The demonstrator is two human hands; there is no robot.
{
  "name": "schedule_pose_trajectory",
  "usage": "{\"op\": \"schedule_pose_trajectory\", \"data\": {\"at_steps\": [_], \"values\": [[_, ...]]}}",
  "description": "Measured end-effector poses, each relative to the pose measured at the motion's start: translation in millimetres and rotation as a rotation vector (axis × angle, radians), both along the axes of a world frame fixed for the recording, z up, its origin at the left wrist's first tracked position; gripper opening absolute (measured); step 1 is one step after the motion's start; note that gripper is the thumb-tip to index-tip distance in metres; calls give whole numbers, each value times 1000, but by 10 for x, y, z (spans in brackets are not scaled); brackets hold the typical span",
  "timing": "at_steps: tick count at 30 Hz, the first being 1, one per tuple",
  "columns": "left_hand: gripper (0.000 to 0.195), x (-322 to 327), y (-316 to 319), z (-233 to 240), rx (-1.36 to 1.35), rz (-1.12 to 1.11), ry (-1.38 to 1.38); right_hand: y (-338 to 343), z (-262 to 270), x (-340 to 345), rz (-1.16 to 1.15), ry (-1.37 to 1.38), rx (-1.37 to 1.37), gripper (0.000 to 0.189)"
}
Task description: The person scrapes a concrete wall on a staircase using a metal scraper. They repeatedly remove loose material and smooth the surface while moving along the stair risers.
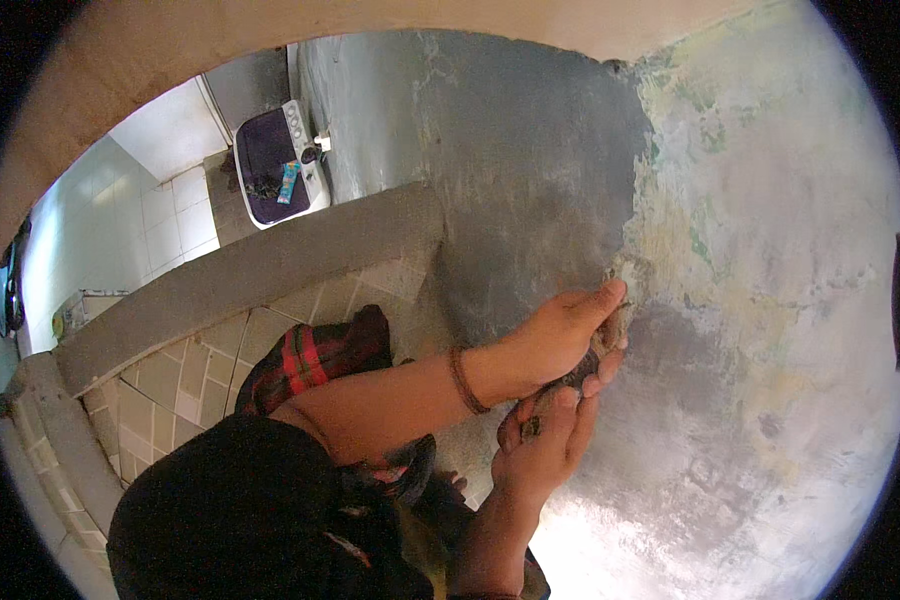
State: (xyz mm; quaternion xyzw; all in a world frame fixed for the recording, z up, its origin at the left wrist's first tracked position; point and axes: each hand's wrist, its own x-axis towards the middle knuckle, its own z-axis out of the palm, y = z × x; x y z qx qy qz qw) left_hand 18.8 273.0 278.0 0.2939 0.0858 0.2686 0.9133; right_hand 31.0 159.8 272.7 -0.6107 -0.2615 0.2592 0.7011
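A dark, worn hand tool [585,366] is held between my two hands close to the wall; its exact kind is hard to tell because my fingers cover much of it. My left hand [562,330], with a brown band at the wrist, grips the tool's upper part, thumb toward the plaster. Lower down, my right hand [544,442] wraps around the other end, where a small brassy piece shows. The wall [750,360] in front has patchy grey, white and yellowish paint, with a ragged line beside a smoother dark grey area [525,165].
Behind a low grey ledge [270,262], a twin-tub washing machine [270,165] carries a blue packet [288,182]. Red-and-black checked cloth [307,360] lies above beige floor tiles [157,375]. A curved wall edge [345,15] crosses the top.
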Motion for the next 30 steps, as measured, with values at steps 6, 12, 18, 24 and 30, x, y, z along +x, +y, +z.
{"op": "schedule_pose_trajectory", "data": {"at_steps": [6, 12, 18, 24, 30], "values": [[57, -51, 119, 23, 11, 129, -79, 63, 19, -2, 9, -2, -79, 35], [58, -74, 152, 59, 28, 118, -121, 123, 38, -76, -58, 55, -62, 34], [56, -100, 198, 79, -43, 18, -129, 145, 61, -112, -61, 33, -66, 34], [57, -106, 185, 136, -20, -36, -67, 161, 81, -121, -58, -7, -20, 37], [58, -101, 196, 119, 21, 5, -58, 143, 104, -95, -33, 32, -38, 35]]}}
